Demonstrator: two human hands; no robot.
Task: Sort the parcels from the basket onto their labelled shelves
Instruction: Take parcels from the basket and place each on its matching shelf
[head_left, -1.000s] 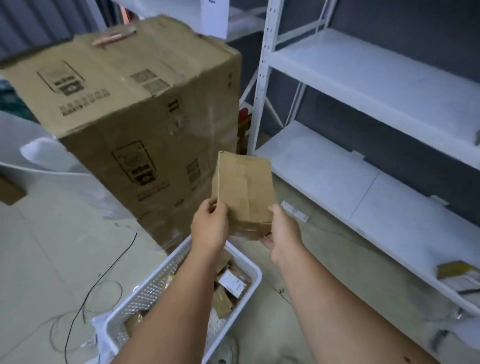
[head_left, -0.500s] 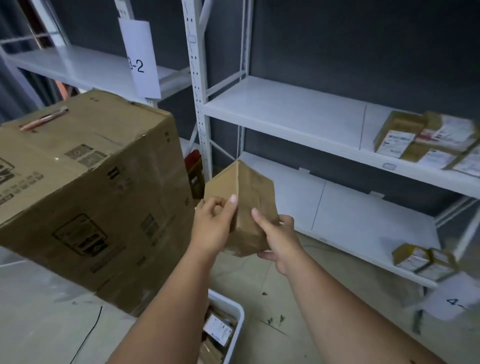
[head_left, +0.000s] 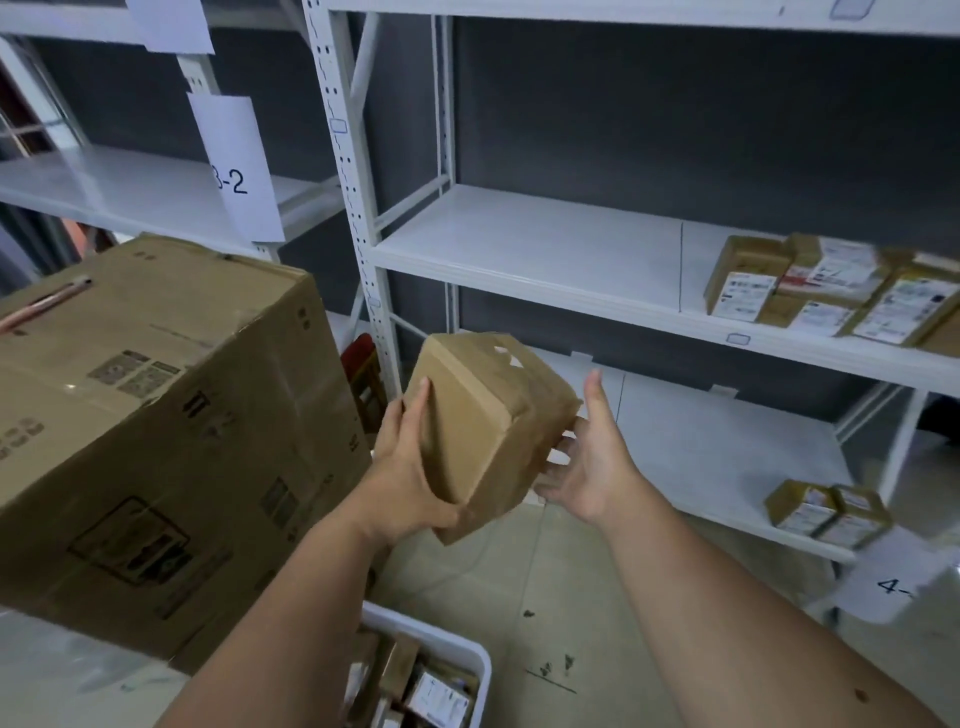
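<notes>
my left grip (head_left: 410, 467) holds the parcel (head_left: 483, 426) tilted above the basket (head_left: 467, 654); my right grip (head_left: 592, 462), fingers spread wide, touches its far end.

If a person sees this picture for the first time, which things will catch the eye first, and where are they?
In the centre, the brown parcel is held up between both hands: the left hand grips its near side, the right hand supports its far end with spread fingers. A big cardboard box fills the left. On the right, labelled parcels lie on the white middle shelf.
</notes>
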